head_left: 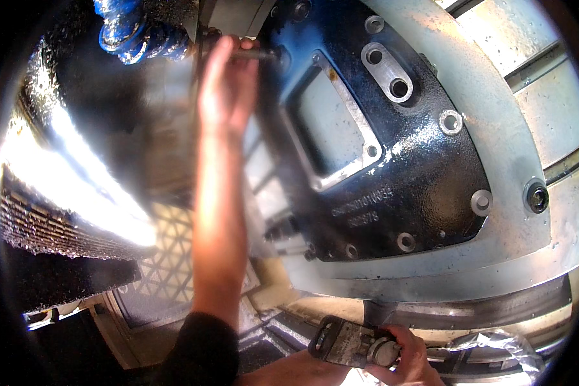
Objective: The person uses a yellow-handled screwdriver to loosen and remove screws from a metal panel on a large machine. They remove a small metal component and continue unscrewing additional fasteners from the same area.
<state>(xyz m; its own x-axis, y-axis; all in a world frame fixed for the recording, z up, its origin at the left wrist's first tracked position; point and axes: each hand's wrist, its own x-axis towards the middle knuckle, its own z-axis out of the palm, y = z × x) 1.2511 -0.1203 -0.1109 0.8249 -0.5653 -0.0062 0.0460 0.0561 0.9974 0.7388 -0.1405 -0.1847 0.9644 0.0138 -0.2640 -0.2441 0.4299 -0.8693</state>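
My left hand (227, 96) is raised at the upper left-centre, somewhat blurred. Its fingers curl round a dark rod-like tool (267, 56) that runs toward the edge of a black cast metal plate (424, 167). The plate has a rectangular window, bare-metal bosses and bolt holes. How the tool's end meets the plate is unclear. Down at the lower right, my right hand (415, 363) grips a worn handheld control pendant (344, 341), with fingers beside its round dial (384, 352). A bare forearm (289, 371) shows along the bottom edge.
A grey curved metal fixture (514, 141) surrounds the plate, with a socket-type bolt (536, 196) at its right. Blue segmented hose (119, 35) hangs at upper left. Shiny, chip-covered metal (64, 174) stands left. A yellowish patterned panel (167, 257) and foil-like wrapped cable (502, 344) lie lower.
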